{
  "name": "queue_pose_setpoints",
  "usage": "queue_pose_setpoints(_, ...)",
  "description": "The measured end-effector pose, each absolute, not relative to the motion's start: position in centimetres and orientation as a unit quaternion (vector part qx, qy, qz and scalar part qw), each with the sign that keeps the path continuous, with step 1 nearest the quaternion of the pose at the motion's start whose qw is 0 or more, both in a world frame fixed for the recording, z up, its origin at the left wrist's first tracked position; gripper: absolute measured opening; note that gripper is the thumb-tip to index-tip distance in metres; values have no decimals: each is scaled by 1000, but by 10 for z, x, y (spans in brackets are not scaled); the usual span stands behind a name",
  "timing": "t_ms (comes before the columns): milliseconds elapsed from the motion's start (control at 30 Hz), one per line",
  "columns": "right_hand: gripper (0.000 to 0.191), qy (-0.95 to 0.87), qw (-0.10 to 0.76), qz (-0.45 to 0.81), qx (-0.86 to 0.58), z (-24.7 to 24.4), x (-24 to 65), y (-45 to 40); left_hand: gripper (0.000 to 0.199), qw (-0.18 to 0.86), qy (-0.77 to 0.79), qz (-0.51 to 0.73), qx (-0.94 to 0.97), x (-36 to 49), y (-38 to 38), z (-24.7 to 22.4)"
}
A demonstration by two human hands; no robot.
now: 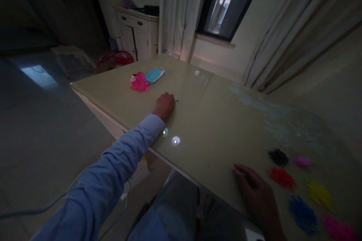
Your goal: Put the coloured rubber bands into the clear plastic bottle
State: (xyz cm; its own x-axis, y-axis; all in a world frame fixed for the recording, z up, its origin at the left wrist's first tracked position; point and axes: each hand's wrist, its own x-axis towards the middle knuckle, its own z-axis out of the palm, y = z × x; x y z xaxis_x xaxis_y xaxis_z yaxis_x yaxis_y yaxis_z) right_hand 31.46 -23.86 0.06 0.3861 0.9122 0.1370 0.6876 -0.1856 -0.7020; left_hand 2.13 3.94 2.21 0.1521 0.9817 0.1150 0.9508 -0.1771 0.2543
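Note:
My left hand point(164, 105) reaches out over the tabletop, fingers curled down around a small dark metallic thing that pokes out at its right side; what it is I cannot make out. Beyond it lie a crumpled pink piece point(140, 82) and a light blue face mask point(155, 75). My right hand point(254, 188) rests near the table's front edge, thumb and fingers loosely apart with nothing visible between them. Right of it are small piles: black point(278, 157), red point(283, 178), blue point(303, 214), yellow point(320, 194), purple point(302, 162) and pink point(338, 228).
The glossy table point(209, 120) shows bright light reflections near its front edge. Behind it stand a white cabinet point(142, 35), curtains and a window. A red round object point(123, 57) is past the far left edge. A cable runs at the lower left.

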Motion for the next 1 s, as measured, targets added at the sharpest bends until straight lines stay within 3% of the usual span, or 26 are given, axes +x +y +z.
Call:
queue_pose_setpoints(700, 44, -520, 345, 167, -763, 0, 313, -238, 34, 15, 616, 112, 779, 23, 50, 13)
queue_pose_setpoints(1000, 43, -519, 352, 179, -758, 1, 313, -239, 30, 45, 617, 181, 765, 23, 35, 23)
